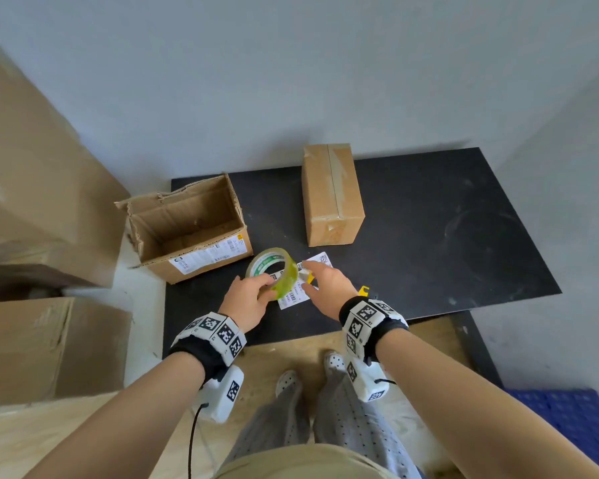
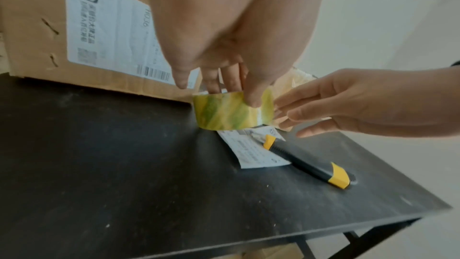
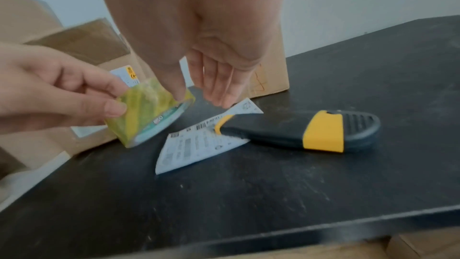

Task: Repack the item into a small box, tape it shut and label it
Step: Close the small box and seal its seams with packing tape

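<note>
My left hand grips a yellow-green tape roll, held tilted just above the black table. My right hand hovers beside the roll with its fingers straight and its thumb touching the roll's edge. A white shipping label lies flat under the hands. The small closed box, taped along its top, stands farther back on the table.
A larger open box with a printed label sits at the table's left edge. A black-and-yellow utility knife lies partly on the label. Big cartons stand at the left. Blue crate at lower right.
</note>
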The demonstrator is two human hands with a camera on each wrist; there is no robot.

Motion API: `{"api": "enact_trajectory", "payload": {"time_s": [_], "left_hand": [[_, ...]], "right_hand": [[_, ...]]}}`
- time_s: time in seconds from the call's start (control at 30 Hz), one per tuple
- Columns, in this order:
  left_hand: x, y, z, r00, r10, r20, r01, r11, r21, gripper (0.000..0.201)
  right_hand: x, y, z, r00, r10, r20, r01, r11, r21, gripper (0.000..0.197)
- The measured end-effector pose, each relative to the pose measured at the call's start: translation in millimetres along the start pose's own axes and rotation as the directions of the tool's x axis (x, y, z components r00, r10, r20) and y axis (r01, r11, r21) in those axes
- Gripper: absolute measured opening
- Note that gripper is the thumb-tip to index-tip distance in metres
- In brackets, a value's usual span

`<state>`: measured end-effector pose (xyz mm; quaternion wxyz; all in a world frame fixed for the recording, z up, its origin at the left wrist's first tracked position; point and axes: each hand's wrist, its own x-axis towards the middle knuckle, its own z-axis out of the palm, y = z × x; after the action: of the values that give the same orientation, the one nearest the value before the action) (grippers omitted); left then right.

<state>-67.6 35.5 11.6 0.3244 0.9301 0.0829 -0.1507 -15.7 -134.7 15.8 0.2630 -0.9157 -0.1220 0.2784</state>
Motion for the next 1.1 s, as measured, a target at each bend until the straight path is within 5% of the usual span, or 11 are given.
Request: {"api": "enact_trajectory", "payload": {"time_s": [0.23, 0.73, 1.1], "left_hand": [[-1, 11, -16, 0.992, 0.1, -0.072, -0.115, 0.966, -0.231, 0.022], [11, 54, -37, 0.976, 0.096, -0.194, -0.158, 0.929, -0.336, 0.028], [8, 62, -37, 0.972, 0.148, -0.181, -0.204, 0.916, -0.346, 0.022]], "right_hand": [[-9, -27, -18, 0.977, -0.125, -0.175, 0.154, 0.974, 0.166, 0.044], [-23, -38, -45, 0.84, -0.362, -0.404, 0.364, 0.928, -0.077, 0.032], [-24, -44, -57, 0.811, -0.1, -0.576, 0.222, 0.964, 0.146, 0.018]]}}
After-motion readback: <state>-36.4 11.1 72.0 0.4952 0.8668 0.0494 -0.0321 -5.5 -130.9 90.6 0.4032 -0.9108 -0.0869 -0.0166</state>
